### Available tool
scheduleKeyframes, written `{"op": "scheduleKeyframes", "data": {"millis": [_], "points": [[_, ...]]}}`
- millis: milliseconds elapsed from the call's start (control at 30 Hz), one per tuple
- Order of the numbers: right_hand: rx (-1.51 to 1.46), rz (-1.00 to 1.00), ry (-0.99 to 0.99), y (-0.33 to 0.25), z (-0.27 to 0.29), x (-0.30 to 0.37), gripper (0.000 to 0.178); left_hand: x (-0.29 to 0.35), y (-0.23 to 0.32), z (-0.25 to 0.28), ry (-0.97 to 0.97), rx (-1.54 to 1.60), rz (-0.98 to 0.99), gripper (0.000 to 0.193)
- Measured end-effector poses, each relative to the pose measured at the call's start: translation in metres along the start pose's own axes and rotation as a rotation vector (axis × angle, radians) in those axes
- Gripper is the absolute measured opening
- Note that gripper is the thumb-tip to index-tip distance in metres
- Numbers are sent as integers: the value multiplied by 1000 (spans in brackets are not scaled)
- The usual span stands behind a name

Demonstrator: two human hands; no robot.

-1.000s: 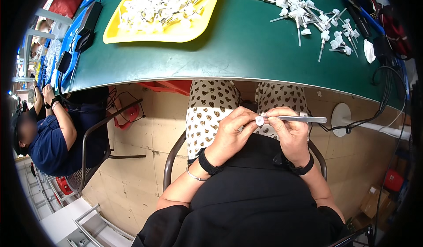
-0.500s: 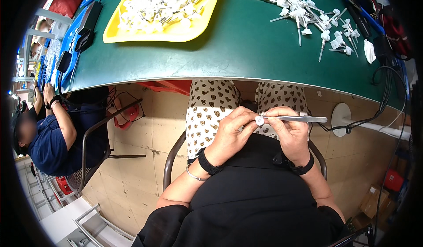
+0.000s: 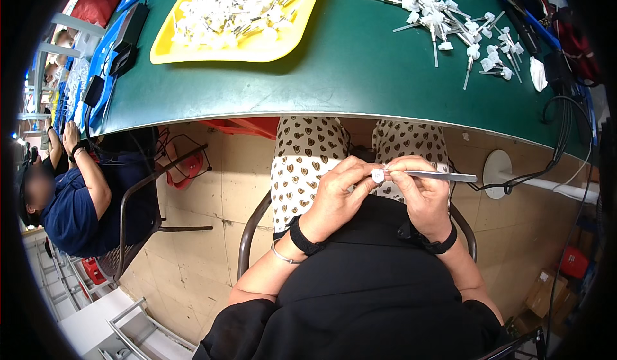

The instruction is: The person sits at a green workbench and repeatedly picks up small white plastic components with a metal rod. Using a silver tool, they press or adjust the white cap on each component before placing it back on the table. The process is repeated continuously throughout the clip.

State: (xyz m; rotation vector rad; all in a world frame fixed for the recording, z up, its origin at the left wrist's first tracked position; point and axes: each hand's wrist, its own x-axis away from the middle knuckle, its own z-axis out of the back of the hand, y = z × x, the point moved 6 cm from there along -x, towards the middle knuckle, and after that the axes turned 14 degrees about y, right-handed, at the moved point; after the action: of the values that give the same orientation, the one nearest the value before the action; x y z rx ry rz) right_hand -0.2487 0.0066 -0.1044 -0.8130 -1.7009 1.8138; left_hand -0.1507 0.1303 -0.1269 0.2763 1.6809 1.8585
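Above my lap, just in front of the table edge, both my hands meet fingertip to fingertip. My left hand (image 3: 340, 190) pinches a small white plastic part (image 3: 378, 175) between thumb and fingers. A pair of metal tweezers (image 3: 443, 175) is gripped in my right hand (image 3: 418, 190), its butt end pointing right. The tips of the tweezers are hidden behind my fingers, close to the white part. On the table, a yellow tray (image 3: 247, 56) holds a heap of white pieces with thin stems. More such white pieces (image 3: 434, 16) lie loose to the right of it.
The green table (image 3: 347, 84) ends just beyond my knees. Cables (image 3: 565, 125) hang off its right side near a white post with a round base (image 3: 498, 174). A crumpled white tissue (image 3: 538, 74) lies at the right. A co-worker (image 3: 77, 199) sits at the left.
The white part in my left fingers has turned slightly, and the tweezers have tilted a little. Otherwise my hands stay in the same place.
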Motion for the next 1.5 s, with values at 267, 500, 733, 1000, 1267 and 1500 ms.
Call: {"op": "scheduleKeyframes", "data": {"millis": [267, 500, 733, 1000, 1267, 1500], "points": [[161, 216, -32, -17, -1, -2, 7, 1, 1, 1, 4, 16, -4, 17], [213, 301, -39, -24, -4, -3, 6, 2, 1, 1, 18, 24, 5, 17], [144, 72, -89, -9, 1, -4, 7, 3, 1, 1, 14, 1, -15, 16], [43, -71, -27, -1, 6, 1, 9, 2, -5, -1, -34, 32, 15, 14], [108, 99, -6, -13, 1, 1, 11, 3, -5, 1, 9, 12, -26, 13], [154, 140, -23, -13, -1, 1, 11, 2, -4, 1, 2, 30, -18, 13]]}}
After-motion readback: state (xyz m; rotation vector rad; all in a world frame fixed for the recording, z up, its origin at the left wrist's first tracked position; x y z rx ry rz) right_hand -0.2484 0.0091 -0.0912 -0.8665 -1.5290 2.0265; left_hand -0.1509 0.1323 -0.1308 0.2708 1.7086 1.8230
